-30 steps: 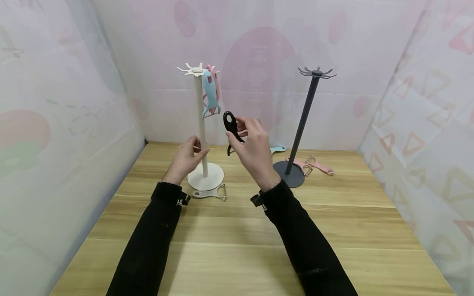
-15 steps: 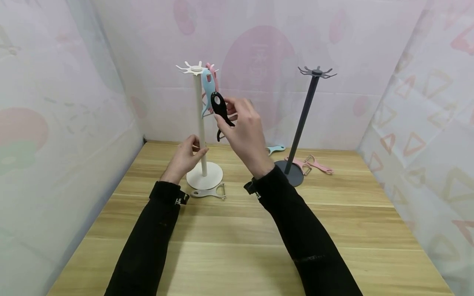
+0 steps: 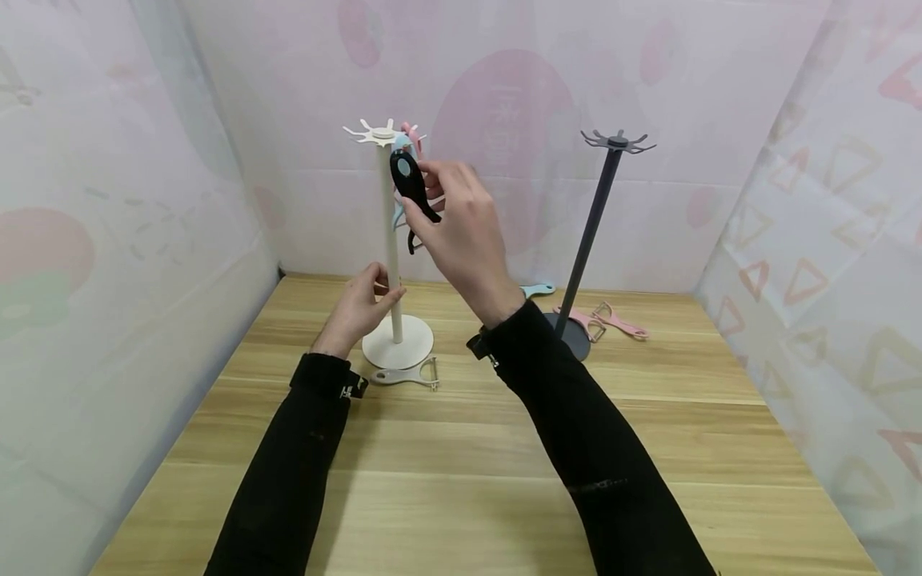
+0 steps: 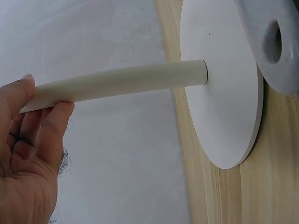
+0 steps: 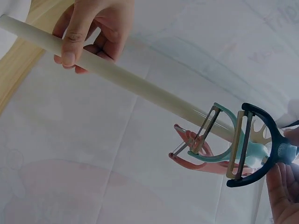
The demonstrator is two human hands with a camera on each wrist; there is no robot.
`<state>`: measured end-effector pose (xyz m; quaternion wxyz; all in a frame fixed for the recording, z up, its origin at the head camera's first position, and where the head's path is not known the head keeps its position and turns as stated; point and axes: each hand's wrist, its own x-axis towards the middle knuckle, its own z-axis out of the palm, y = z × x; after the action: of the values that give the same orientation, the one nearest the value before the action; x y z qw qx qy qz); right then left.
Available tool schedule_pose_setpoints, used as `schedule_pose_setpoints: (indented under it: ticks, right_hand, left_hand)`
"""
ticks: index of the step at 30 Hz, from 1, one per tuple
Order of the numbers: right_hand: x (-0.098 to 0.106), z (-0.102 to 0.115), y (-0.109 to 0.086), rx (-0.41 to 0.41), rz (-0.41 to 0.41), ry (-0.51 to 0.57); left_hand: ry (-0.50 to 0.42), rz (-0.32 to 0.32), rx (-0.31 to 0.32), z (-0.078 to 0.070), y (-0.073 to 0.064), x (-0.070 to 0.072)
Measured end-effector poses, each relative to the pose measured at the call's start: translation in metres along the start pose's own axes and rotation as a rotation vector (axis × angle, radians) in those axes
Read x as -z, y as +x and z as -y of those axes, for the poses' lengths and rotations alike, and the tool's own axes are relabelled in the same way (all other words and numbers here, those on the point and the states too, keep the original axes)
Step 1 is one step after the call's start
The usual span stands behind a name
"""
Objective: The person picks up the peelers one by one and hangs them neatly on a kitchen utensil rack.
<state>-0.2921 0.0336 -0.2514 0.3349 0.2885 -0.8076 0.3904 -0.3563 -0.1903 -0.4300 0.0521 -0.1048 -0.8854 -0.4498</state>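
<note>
Black peeler [image 3: 412, 187], head view (12 = top): lies at approx. 10 o'c. from the middle of the R hand [image 3: 461, 224], handle pinched btwn thumb & fingers, grip narrow. Handle's long axis runs approx. 11-to-5 o'c.; eye end up at 11, clear of the fingertips; forked blade end low, partly hidden by the hand.

Key relation: eye vs. crown [image 3: 382, 134] of the white stand [image 3: 391, 244]. Crown lies just above, approx. 11 o'c. from the eye, so the eye is below hook level & not on a hook. Blue peeler [image 3: 402, 142] hangs from the crown, directly behind the black one in line of sight, its colour showing thru the eye; contact btwn the two: can't tell. Pink peeler [image 3: 411, 136] hangs beside it, approx. 12–1 o'c. from the eye. R wrist view: blade ends of black & blue both point approx. 9 o'c., black nearer the camera.

R hand is the nearer to the crown. L hand [image 3: 360, 308] is low on the post, approx. 6–7 o'c. from the crown, thumb & fingers closed round it. Grey peeler [image 3: 405, 375] lies at approx. 6 o'c., beside the stand's foot.
</note>
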Motion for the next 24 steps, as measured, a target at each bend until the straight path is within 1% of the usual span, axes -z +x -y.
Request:
schedule_pose_setpoints:
  ticks: [7,19,24]
  right_hand:
    - [-0.003,0.008,0.013,0.01,0.042,-0.031]
    - [-0.01,0.014,0.023,-0.033,0.017,-0.145]
    - [-0.012,0.016,0.028,-0.06,0.028,-0.17]
  left_hand:
    - [-0.009,0.002,-0.005,0.001,0.001,-0.001]
    - [-0.018,0.016,-0.026,-0.001,0.001,-0.004]
    - [-0.019,0.019,-0.029,-0.003,0.0,-0.004]
